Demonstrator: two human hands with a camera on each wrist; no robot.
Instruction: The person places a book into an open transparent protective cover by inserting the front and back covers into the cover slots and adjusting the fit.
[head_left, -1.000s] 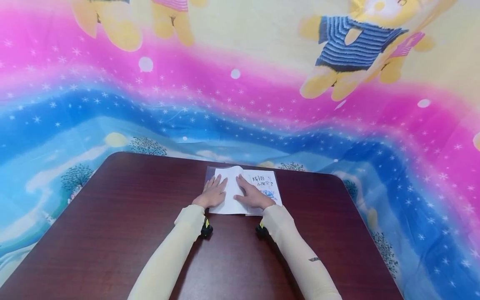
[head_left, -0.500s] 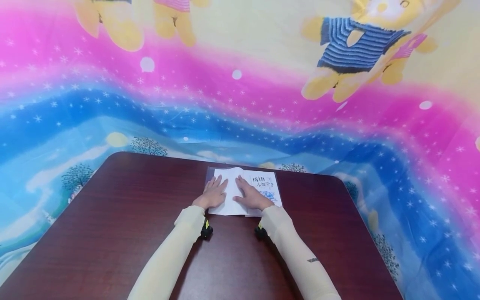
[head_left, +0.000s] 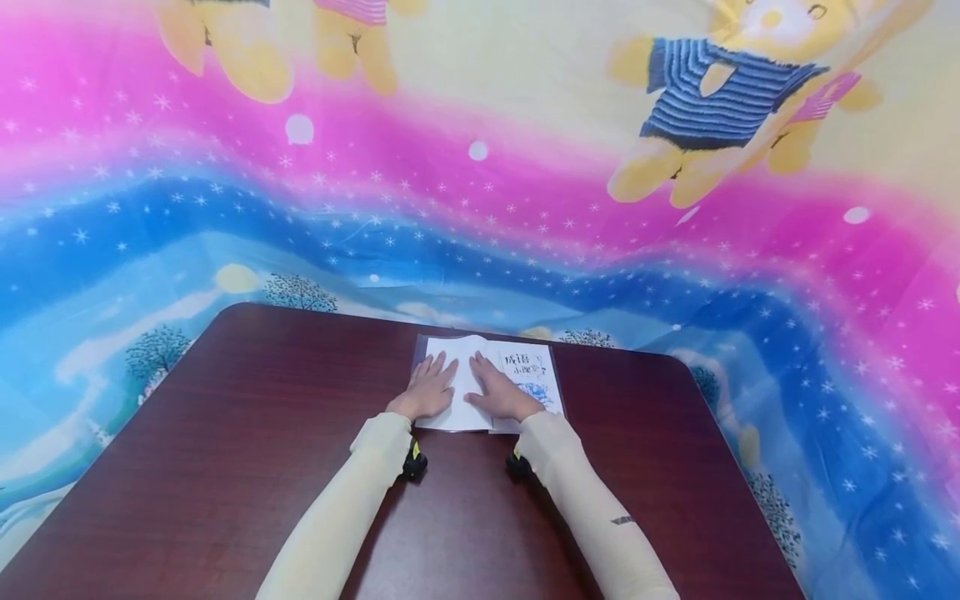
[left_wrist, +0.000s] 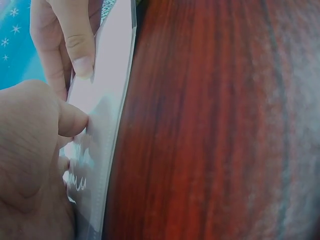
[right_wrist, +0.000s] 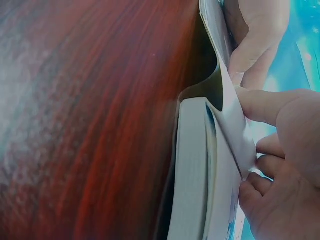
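A thick book lies open near the table's far edge, its white cover leaf [head_left: 467, 404] turned to the left and a printed title page [head_left: 531, 362] on the right. A clear plastic jacket [head_left: 420, 350] shows at the left edge. My left hand [head_left: 426, 390] rests on the white leaf with fingers spread. Near the fold, my right hand [head_left: 506, 392] presses down, fingers extended and thumb toward the left. In the right wrist view the page block [right_wrist: 190, 170] stands higher than the left side, and the leaf slopes down from it, leaving a hollow beneath.
The dark red-brown wooden table [head_left: 225, 467] stretches out on both sides and in front of the book. Behind it hangs a bright curtain [head_left: 480, 208] printed with bears and snowflakes. Black wrist cameras [head_left: 413, 463] sit under both cuffs.
Both hands stay on the book in nearly the same place. The right hand has shifted very slightly left, and the view has drifted a little.
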